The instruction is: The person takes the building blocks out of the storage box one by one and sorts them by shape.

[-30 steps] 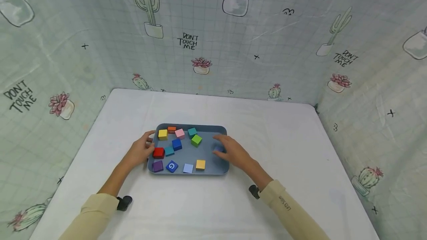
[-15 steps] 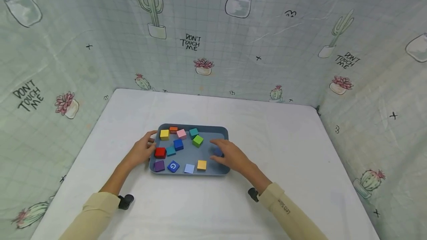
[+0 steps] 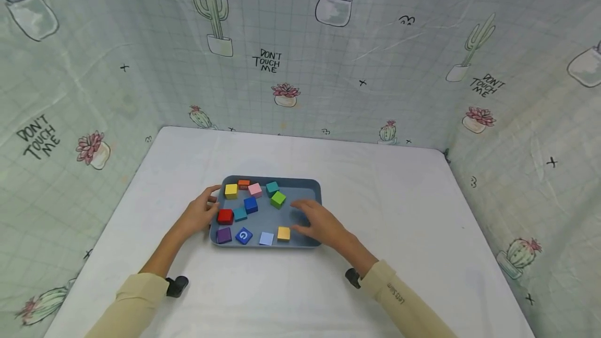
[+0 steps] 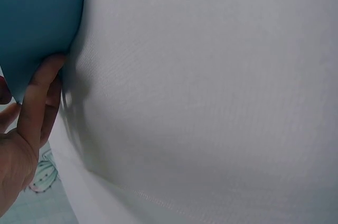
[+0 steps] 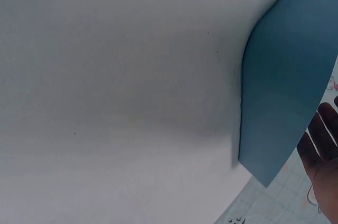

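Note:
A grey-blue tray point(image 3: 300, 192) with low walls sits on the white table. My left hand point(image 3: 197, 214) is at its left end; in the left wrist view a finger touches the tray's outer wall point(image 4: 39, 12). My right hand point(image 3: 324, 226) hovers over the tray's right part, thumb and fingers spread apart with bare tray floor between them. Nearest to its thumb is a yellow-orange block point(image 3: 284, 233), and a green block point(image 3: 278, 200) lies beyond its fingertips. Right of centre, my right hand covers part of the tray floor.
Several more blocks lie in the tray's left half, among them a red block point(image 3: 225, 216), a purple block point(image 3: 224, 235), a blue block with a white G point(image 3: 244, 235) and a pink block point(image 3: 255, 190). A cactus-print curtain point(image 3: 300, 40) encloses the table point(image 3: 375, 186).
My right hand has shifted left across the tray, and the dark blue block seen earlier between its thumb and fingers is now hidden. My left hand stays at the tray's left end.

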The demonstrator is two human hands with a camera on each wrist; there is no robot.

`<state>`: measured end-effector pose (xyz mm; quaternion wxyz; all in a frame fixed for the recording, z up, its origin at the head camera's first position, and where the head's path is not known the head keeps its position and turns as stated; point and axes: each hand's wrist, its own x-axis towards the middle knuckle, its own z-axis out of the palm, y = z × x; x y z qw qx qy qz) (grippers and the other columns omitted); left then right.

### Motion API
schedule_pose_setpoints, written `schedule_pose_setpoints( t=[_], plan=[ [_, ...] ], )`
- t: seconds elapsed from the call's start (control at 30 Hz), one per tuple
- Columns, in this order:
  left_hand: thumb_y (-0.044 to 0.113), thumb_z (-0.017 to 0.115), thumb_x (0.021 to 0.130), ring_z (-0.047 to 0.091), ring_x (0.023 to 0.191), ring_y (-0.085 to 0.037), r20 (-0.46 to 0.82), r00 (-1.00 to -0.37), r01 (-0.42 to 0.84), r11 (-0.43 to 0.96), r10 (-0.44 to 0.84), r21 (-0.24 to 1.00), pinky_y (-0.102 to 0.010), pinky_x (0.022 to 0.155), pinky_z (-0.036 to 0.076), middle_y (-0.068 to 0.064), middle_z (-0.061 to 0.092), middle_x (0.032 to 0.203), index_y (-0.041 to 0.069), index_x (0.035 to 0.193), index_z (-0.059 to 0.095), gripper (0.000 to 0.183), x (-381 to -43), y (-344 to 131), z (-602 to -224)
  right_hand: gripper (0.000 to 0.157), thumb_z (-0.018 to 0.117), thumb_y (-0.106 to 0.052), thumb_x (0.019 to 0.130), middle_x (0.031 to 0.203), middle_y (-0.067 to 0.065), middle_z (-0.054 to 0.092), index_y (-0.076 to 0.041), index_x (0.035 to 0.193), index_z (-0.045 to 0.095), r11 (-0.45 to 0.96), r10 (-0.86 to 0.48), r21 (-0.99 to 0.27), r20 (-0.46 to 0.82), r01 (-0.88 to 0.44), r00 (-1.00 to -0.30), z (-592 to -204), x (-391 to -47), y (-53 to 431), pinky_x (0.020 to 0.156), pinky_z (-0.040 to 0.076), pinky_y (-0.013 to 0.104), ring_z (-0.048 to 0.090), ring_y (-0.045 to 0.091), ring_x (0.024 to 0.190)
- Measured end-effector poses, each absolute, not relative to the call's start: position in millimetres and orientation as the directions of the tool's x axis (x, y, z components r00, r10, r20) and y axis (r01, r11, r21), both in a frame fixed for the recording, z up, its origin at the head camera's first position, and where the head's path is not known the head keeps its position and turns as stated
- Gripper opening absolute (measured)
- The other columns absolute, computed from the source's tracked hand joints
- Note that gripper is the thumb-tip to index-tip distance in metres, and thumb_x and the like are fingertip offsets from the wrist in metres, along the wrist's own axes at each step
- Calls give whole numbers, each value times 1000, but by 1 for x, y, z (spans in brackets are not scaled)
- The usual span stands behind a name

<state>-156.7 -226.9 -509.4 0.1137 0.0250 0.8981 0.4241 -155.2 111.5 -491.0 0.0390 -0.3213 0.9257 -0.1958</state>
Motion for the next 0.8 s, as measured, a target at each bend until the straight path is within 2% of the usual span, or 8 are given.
schedule_pose_setpoints(
  t=[0.2,0.43,0.8],
  plan=[
    [9,45,98,50,111,-44,-189,-972,-63,629,136,775,-41,69,56,-29,43,127,6,147,22,54,-156,-226,-508,57,69,-40,84,130,5,52,-11,131,54,713,-632,-374,25,-593,-775,-492,-152,107,98,42,32,47,20,121],
    [9,45,98,51,110,-43,-191,-972,-62,631,138,773,-40,70,56,-29,43,126,6,147,22,54,-156,-227,-507,52,69,-39,85,124,2,56,-13,128,57,713,-662,-335,-33,-616,-749,-501,-148,101,97,42,29,48,18,117],
    [9,46,97,51,109,-42,-172,-976,-47,642,134,766,-43,73,55,-28,45,125,7,147,24,54,-157,-227,-511,51,68,-41,85,124,-1,59,-14,128,58,709,-676,-321,-59,-628,-734,-509,-146,95,100,39,32,49,16,119]
  ],
)
